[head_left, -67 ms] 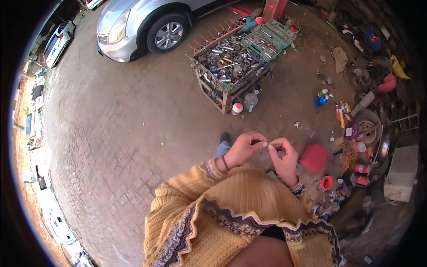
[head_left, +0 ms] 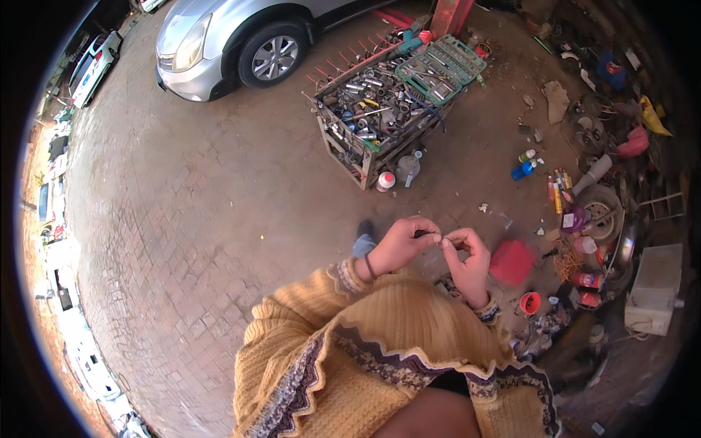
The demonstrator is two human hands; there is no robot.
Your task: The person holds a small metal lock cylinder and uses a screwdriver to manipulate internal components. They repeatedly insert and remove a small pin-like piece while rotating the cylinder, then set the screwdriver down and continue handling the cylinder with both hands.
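My left hand [head_left: 400, 245] and my right hand [head_left: 469, 260] meet fingertip to fingertip in front of my body. Each has its thumb and forefinger pinched together. If anything lies between the tips, it is too small to make out. The yellow knitted sleeves of my garment [head_left: 307, 299] reach both wrists, and a dark band circles the left one. A red seat-like object [head_left: 512, 263] on the ground is nearest to my right hand, apart from it.
Ahead stands a metal tool cart [head_left: 356, 165] heaped with sockets and tools, a green socket case [head_left: 460, 67] open on top. A silver car [head_left: 197, 66] is parked at the far left. Bottles [head_left: 523, 171], a wheel [head_left: 603, 212] and a red bowl [head_left: 530, 303] lie to the right.
The surroundings have shifted very slightly left in the picture. Both hands keep the same pinched pose, tips together.
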